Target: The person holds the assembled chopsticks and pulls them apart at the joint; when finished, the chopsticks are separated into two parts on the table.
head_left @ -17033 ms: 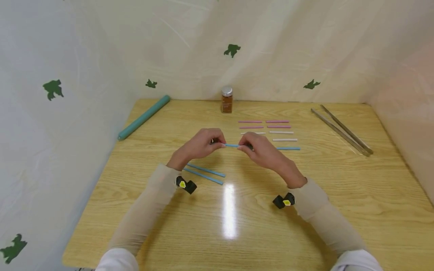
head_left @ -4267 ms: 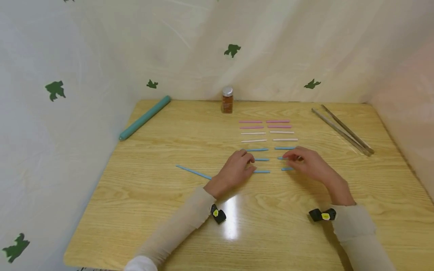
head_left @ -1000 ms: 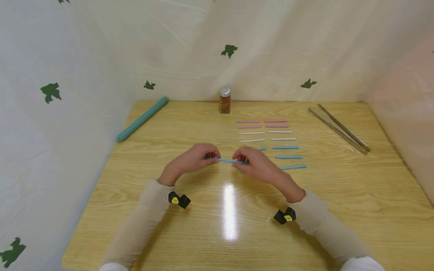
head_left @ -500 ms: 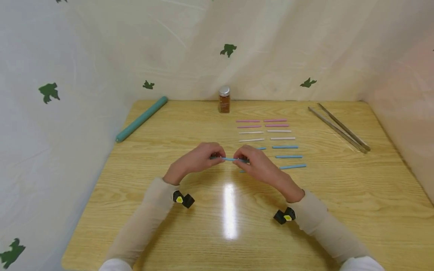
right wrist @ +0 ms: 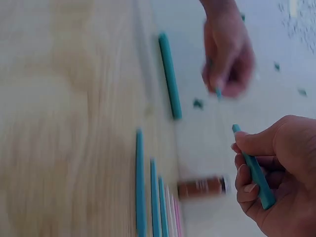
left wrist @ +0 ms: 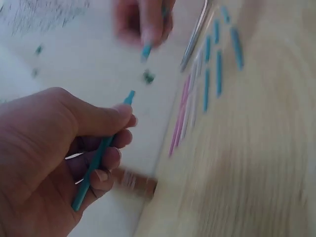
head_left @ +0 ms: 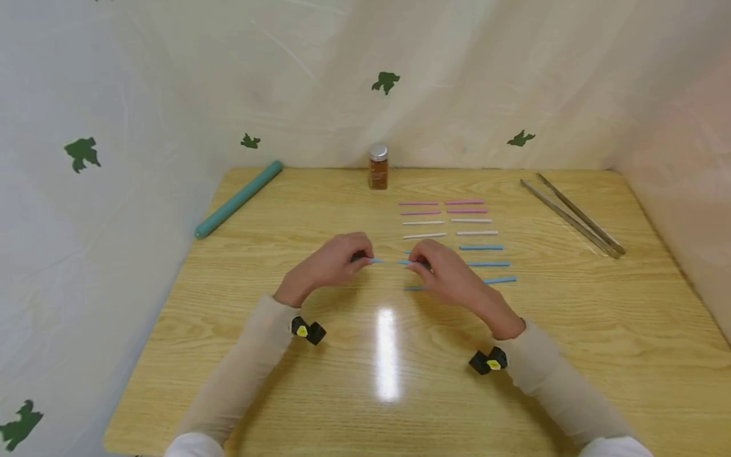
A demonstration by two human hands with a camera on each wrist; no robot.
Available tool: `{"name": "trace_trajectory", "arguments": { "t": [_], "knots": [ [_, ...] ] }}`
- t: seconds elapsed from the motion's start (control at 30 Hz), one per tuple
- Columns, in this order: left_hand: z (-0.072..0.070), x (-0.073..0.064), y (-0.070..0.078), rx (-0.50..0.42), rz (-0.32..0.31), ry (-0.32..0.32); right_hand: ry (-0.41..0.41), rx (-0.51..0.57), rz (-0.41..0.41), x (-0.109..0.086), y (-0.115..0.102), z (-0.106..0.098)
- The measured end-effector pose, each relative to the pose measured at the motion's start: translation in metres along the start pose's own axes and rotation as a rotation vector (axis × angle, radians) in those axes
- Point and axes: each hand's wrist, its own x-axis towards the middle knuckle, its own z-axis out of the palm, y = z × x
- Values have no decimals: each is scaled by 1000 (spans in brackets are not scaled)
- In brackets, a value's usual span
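My left hand [head_left: 334, 261] pinches a short blue clay-like stick [left wrist: 83, 193] between thumb and fingers; its far end lies across the curled fingers. The right hand [head_left: 451, 273] pinches another short blue stick [right wrist: 257, 177] in the same way. Both are raised above the table, tips facing each other across a small gap. Right of and behind my right hand lie blue sticks [head_left: 481, 247] in short rows; a left-column one [head_left: 414, 288] is partly covered by that hand. Farther back are white sticks [head_left: 477, 233] and pink sticks [head_left: 465, 202], in pairs.
A teal rod [head_left: 238, 200] lies along the table's left edge. At the back stands a spice jar [head_left: 379, 167] with a silver lid. Long metal tongs [head_left: 573, 216] lie at the right. A pale curtain [head_left: 320, 76] hangs behind the wooden table [head_left: 320, 400].
Half a second ago one blue stick spanned both hands. Now it is in two pieces, one in each hand, and the right hand has shifted slightly right. Earlier, more blue sticks joined the rows.
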Motion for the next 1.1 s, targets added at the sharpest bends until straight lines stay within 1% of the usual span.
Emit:
{"name": "trace_trajectory", "arguments": {
  "t": [0.1,0.17,0.23,0.3,0.4,0.47,0.53,0.6,0.7,0.8,0.93,1.1],
  "knots": [
    [-13,-15,-15,30,-103,87,82,-25,78,-13,17,-17],
    [-22,-23,-22,25,-153,125,122,-30,123,-20,27,-28],
    [-26,-27,-27,23,-166,132,135,-32,138,-25,33,-36],
    [-27,-27,-27,12,-162,123,138,-33,123,-28,37,-41],
    [-23,-23,-24,4,-162,103,142,-30,107,-31,40,-44],
    [-19,-20,-21,1,-168,87,129,-25,113,-34,42,-45],
    [-14,-17,-16,4,-168,70,102,-19,132,-37,44,-49],
    [-7,-14,-11,19,-152,56,64,-14,154,-42,48,-53],
    [6,-10,-4,35,-121,38,10,-6,191,-48,55,-58],
    [21,-4,5,50,-77,12,-30,6,232,-55,63,-61],
    [43,6,19,52,-30,-22,-55,5,271,-63,73,-62],
    [72,16,41,36,-27,-44,-75,-28,292,-74,83,-61]
  ]
}}
